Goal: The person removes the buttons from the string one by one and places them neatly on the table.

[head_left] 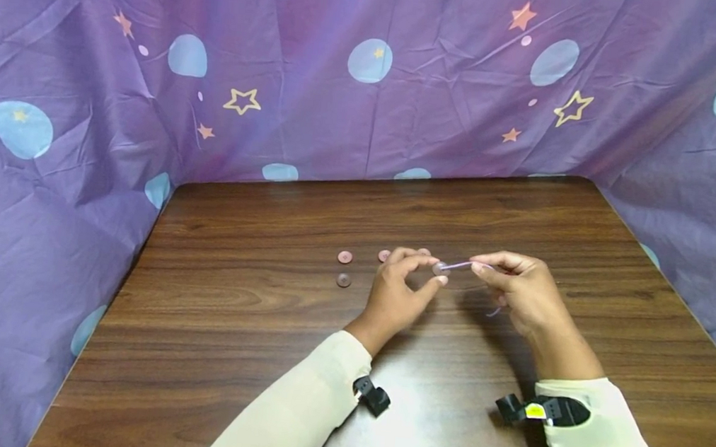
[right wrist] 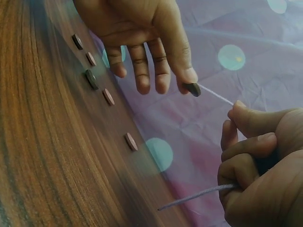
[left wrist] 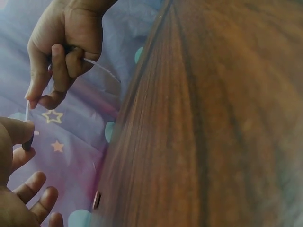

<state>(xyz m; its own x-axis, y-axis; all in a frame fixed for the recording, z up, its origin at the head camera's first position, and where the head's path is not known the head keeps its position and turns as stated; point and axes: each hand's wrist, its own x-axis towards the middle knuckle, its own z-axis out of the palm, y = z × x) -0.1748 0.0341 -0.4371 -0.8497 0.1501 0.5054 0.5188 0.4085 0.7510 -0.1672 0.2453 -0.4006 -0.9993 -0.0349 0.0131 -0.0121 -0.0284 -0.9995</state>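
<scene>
The left hand point(head_left: 398, 294) pinched a button point(head_left: 438, 269); the right hand point(head_left: 527, 295) gripped the cord point(right wrist: 215, 94), which wanted gentle rightward tension.

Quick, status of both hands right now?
Left hand: closed on a button, pinched between thumb and finger.
Right hand: closed, pinching the string.

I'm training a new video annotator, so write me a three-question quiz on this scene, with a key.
1. Fill in: the right hand pinches a pale purple ____.
2. True or false: the left hand pinches a button.
3. In the right wrist view, how many loose buttons lie on the table? A: two. B: five. C: nine.

Key: 1. string; 2. true; 3. B.
</scene>
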